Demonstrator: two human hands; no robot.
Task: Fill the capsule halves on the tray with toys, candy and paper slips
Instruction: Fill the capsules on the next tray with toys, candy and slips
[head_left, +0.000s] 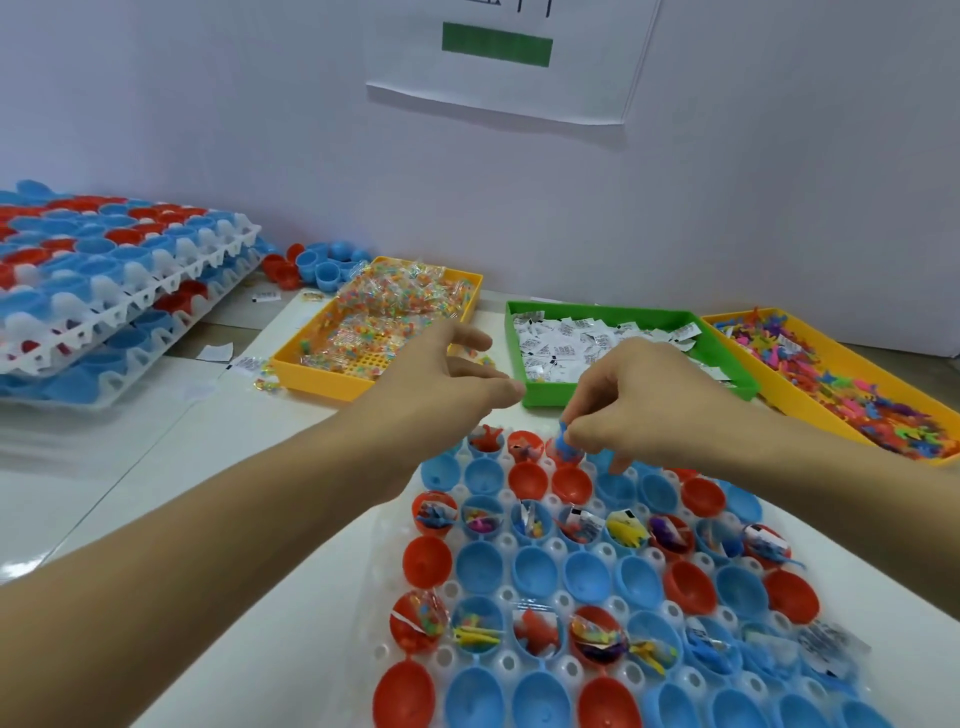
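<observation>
A clear tray (558, 548) in front of me holds rows of red and blue capsule halves (535, 569); alternate rows hold toys, candy and slips. My right hand (641, 397) pinches a small blue toy (565, 441) over a capsule half in the far row. My left hand (441, 384) hovers beside it with loosely spread fingers, holding nothing, between the tray and the candy bin.
Behind the tray stand a yellow bin of wrapped candy (374, 322), a green bin of paper slips (623, 348) and a yellow bin of coloured toys (841, 379). Stacked trays of capsule halves (104, 280) lie at the left, loose halves (317, 262) beyond them. A wall is close behind.
</observation>
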